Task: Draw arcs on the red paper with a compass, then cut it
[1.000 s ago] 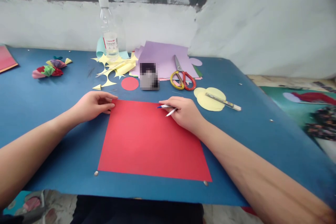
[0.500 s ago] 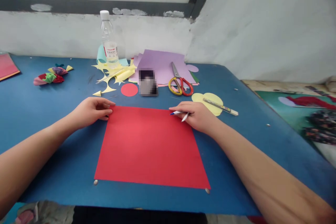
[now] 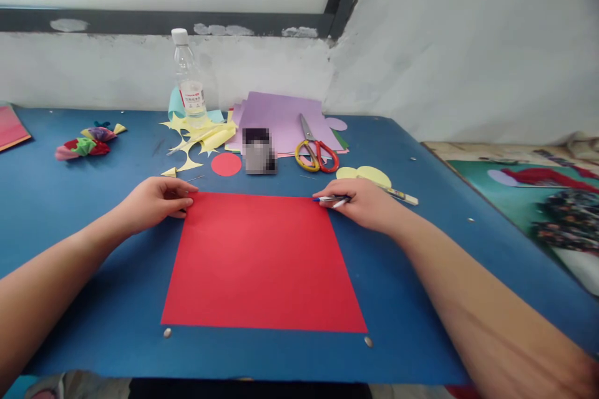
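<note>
A sheet of red paper [image 3: 262,262] lies flat on the blue table before me. My left hand [image 3: 152,202] is at its far left corner, thumb and fingers closed on the paper's edge. At the far right corner is my right hand [image 3: 362,202], its fingertips by the edge. Its curled fingers hold a slim white pen [image 3: 330,199] with a blue end; a second white piece shows beside it, and I cannot tell whether it is a cap. Behind the sheet lie a red paper circle [image 3: 226,164] and scissors [image 3: 314,153] with yellow and red handles.
Purple paper sheets [image 3: 276,109], yellow scraps [image 3: 210,132] and a clear bottle [image 3: 189,84] stand or lie near the wall. A pixelated object [image 3: 259,153] lies mid-table. Yellow paper shapes [image 3: 374,173] and a slim case [image 3: 402,196] are right; bunched fabric [image 3: 87,143] is left.
The red sheet has slid slightly away from the table's front edge. My right hand has shifted outward to the sheet's corner, with the pen still in it. The view has moved a little.
</note>
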Demonstrator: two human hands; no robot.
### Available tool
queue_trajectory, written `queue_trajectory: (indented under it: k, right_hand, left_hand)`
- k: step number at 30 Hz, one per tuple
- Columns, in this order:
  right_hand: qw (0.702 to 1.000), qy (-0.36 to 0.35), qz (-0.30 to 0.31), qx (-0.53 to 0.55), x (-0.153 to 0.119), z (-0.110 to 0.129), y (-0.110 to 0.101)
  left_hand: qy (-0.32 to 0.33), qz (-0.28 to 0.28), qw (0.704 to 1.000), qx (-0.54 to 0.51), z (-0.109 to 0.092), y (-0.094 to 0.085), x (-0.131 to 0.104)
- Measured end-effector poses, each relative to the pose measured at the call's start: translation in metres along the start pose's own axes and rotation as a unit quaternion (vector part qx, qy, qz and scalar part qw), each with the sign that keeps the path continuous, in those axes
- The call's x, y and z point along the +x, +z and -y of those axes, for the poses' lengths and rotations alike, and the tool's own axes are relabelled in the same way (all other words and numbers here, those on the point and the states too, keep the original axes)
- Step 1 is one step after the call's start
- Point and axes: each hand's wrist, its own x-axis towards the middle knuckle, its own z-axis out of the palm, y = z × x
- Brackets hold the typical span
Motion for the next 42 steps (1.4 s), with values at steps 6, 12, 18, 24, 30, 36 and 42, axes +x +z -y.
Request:
queue_trajectory:
  k: [6, 12, 18, 24, 30, 36, 42]
  right_hand:
    - [0.999, 0.014, 0.005, -0.029, -0.002, 0.0, -0.002]
    - [0.997, 0.048, -0.028, -0.051, -0.002, -0.002, 0.002]
    - [0.994, 0.054, -0.065, -0.064, -0.001, -0.008, 0.005]
    - [0.994, 0.037, -0.066, -0.077, -0.001, -0.009, 0.004]
    - [0.992, 0.073, -0.054, -0.093, -0.002, -0.005, 0.004]
    - [0.991, 0.083, -0.068, -0.081, -0.004, -0.01, 0.006]
    - [0.986, 0.126, -0.071, -0.077, -0.008, -0.009, 0.003]
  left_hand:
    - [0.001, 0.006, 1.0, -0.003, 0.004, 0.001, 0.002]
    - [-0.001, 0.009, 1.0, -0.009, 0.002, 0.004, 0.0]
    - [0.003, 0.011, 1.0, -0.016, 0.008, 0.007, 0.003]
    - [0.016, 0.012, 1.0, -0.001, 0.012, 0.006, 0.005]
    - [0.023, 0.017, 1.0, 0.009, 0.008, 0.007, 0.004]
    - [0.016, 0.015, 1.0, 0.002, 0.003, 0.01, 0.001]
    - [0.033, 0.01, 0.999, 0.019, -0.001, 0.014, 0.0]
